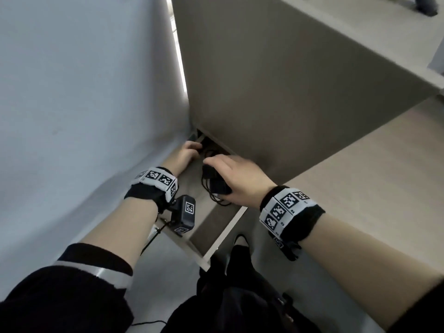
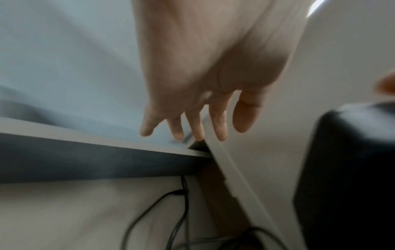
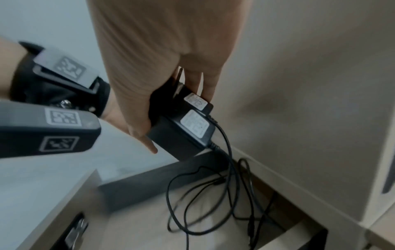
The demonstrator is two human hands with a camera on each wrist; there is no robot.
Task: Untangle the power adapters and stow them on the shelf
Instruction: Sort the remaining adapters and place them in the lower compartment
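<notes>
Power adapters [image 3: 183,118], two black blocks with white labels, sit stacked in the right hand [image 3: 162,71] at the centre of the right wrist frame. The thumb runs down their left side and the fingers [image 3: 205,84] curl round the far side, so the blocks are clamped between them, below the palm. In the head frame the same hand [image 1: 240,179] covers the adapters [image 1: 215,181] from above at mid-frame.

Thin black cords [image 3: 213,199] leave the lower ends of the blocks and hang in loose loops into an open pale drawer [image 3: 70,194] in the lower half of the right wrist frame, where they lie piled on its floor.

At the left edge of that frame, the left wrist carries a black band with printed square markers and a dark camera block [image 3: 49,132].

Further off, toward the back corner of the drawer, the left hand [image 1: 188,152] reaches to where the drawer meets the beige cabinet [image 1: 276,92]. In the blurred left wrist frame its fingers [image 2: 218,125] are straight and spread, holding nothing, their tips near the cabinet's edge; whether they touch it I cannot tell.

A pale grey wall [image 1: 84,80] fills the upper left of the head frame.
</notes>
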